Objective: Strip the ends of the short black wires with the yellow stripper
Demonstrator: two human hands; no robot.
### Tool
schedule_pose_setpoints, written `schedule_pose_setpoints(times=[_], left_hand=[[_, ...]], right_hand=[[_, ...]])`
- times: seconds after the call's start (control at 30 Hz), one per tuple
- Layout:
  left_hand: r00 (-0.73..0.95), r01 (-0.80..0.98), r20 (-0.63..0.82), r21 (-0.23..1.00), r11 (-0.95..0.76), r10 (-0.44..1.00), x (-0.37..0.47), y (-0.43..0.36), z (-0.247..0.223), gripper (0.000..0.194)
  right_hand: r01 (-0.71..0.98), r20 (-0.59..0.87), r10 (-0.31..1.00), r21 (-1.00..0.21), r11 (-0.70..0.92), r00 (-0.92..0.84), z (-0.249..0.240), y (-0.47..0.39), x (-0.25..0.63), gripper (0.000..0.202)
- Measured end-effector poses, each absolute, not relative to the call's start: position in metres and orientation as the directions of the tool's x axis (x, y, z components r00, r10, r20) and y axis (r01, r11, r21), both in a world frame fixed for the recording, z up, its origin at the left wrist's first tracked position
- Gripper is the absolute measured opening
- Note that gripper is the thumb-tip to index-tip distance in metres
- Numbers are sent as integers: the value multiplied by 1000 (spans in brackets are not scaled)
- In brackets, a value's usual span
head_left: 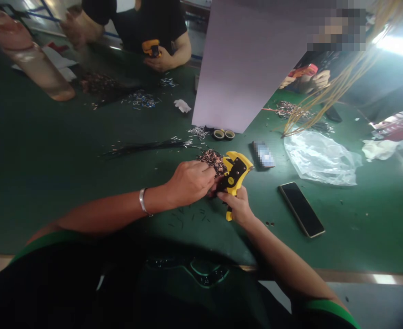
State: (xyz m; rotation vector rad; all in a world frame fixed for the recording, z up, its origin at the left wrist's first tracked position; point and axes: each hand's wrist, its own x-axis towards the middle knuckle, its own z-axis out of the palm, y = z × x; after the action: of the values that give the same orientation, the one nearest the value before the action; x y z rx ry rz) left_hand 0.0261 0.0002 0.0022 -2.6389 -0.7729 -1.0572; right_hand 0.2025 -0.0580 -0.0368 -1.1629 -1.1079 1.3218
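My right hand [238, 205] is wrapped round the handles of a yellow and black hand tool [236, 170], its head pointing up and away from me. Just left of the tool, my left hand [193, 183] is closed, its fingertips at the edge of a pile of copper-ended wire pieces [211, 160]; whatever it holds is hidden. A bundle of black wires [146, 146] with bare tips lies beyond my left forearm. Short dark scraps [191, 217] are scattered on the table below my hands. Small silvery pieces [198, 132] lie behind the pile.
On the green table [67, 173], two tape rolls [223, 134] sit by a pale upright panel [245, 59]. A dark phone [302, 209], a smaller device [263, 154] and a clear plastic bag [321, 157] lie right. Two people work opposite; a bottle [42, 68] stands back left.
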Motion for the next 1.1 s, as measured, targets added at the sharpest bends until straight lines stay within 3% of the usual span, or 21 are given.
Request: schedule_pose_setpoints(times=[0.37, 0.5, 0.77, 1.1], left_hand=[[634, 491, 661, 59, -869, 402, 30, -8, 1, 27], [617, 481, 653, 128, -867, 439, 30, -10, 1, 28], [592, 475, 637, 218, -853, 493, 29, -4, 1, 27], [585, 519, 644, 170, -838, 493, 28, 0, -1, 23]], right_hand=[[53, -16, 999, -998, -18, 39, -39, -58, 202, 15], [91, 11, 999, -996, 7, 44, -37, -58, 202, 12], [26, 13, 1000, -1000, 13, 13, -31, -58, 203, 17], [-8, 12, 1000, -1000, 11, -20, -30, -61, 200, 20]])
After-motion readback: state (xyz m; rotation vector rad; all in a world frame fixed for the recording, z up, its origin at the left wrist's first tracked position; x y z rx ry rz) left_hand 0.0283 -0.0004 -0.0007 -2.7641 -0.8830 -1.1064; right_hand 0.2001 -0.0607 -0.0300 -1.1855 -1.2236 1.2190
